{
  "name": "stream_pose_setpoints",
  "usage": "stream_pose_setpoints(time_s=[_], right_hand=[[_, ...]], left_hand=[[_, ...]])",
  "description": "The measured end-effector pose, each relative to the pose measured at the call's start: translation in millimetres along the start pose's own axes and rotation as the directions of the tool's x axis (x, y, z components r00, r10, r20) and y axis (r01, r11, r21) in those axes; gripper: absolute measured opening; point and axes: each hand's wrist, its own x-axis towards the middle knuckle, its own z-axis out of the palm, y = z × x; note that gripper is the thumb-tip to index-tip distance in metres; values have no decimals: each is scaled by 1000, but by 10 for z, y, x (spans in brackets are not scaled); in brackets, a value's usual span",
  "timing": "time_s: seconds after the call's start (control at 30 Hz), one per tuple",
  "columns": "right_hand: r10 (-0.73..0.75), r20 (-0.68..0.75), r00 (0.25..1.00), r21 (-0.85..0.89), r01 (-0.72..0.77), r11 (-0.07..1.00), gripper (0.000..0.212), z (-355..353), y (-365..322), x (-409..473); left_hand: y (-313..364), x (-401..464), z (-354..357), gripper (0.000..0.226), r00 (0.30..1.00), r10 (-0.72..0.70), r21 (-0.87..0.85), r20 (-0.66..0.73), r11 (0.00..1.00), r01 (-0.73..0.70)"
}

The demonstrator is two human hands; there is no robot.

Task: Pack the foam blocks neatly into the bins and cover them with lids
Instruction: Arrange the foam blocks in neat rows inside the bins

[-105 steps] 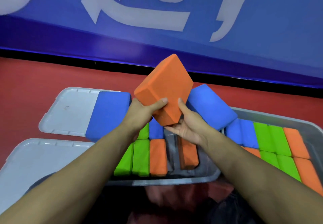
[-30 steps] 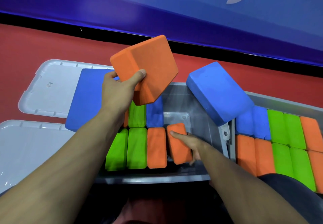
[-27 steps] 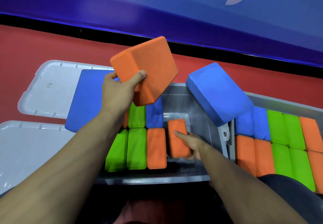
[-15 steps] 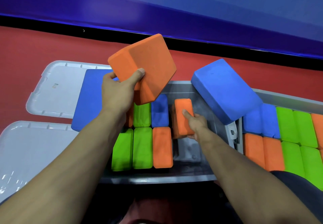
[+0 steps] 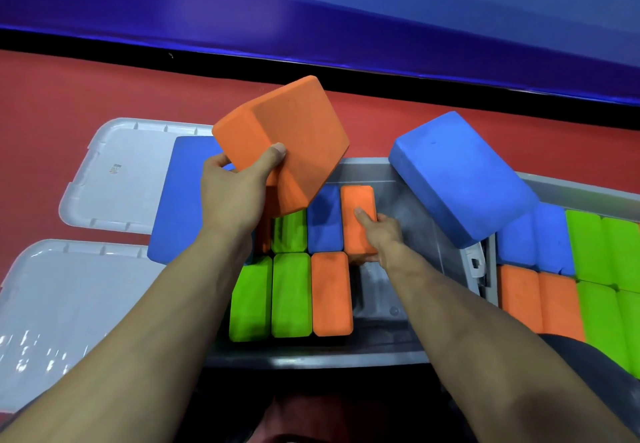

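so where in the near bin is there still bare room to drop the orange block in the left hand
Bare floor shows in the near bin along its right side, between the standing orange block that the right hand holds and the right wall, and in front of that block. The bin's left part is packed with green, blue and orange blocks. The left hand holds the orange block above them.

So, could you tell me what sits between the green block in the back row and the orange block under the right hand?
In the head view, one blue block stands between the green block and the orange block that the right hand touches.
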Motion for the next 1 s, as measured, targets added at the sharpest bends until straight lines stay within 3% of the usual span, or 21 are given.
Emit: stream_pose_setpoints(time_s=[0.13,0.3,0.4,0.53,0.63,0.77,0.87,0.93,1.0], right_hand=[[7,5,1000,-34,-7,999,71,45,56,73],[6,14,1000,-7,-6,1000,60,24,33,-43],[-59,-26,998,-3,59,998,84,-48,-42,-163],[-256,-124,959,67,265,962,64,-151,-325,-522],[-448,-134,884,99,462,881,47,-279,-649,-959],[-585,92,806,91,578,811,48,-634,-953,-1666],[-472,305,827,85,470,878,56,-882,-877,-2032],[-400,346,849,67,403,913,59,-985,-810,-2147],[-387,330,861,44,395,917,64,-1034,-766,-2171]], left_hand=[[-9,-5,-12,64,1000,-4,12,-3,1000,4],[23,-17,-34,66,1000,-6,34,9,999,5],[62,-55,-36,64,999,9,52,34,999,-11],[147,-130,-29,73,996,79,163,39,983,-84],[198,-232,-7,91,989,125,321,78,936,-144],[238,-468,35,95,978,114,448,176,875,-182],[184,-626,76,98,961,60,469,271,863,-186],[97,-695,105,98,946,25,475,323,860,-186],[36,-757,123,81,916,-7,453,401,871,-192]])
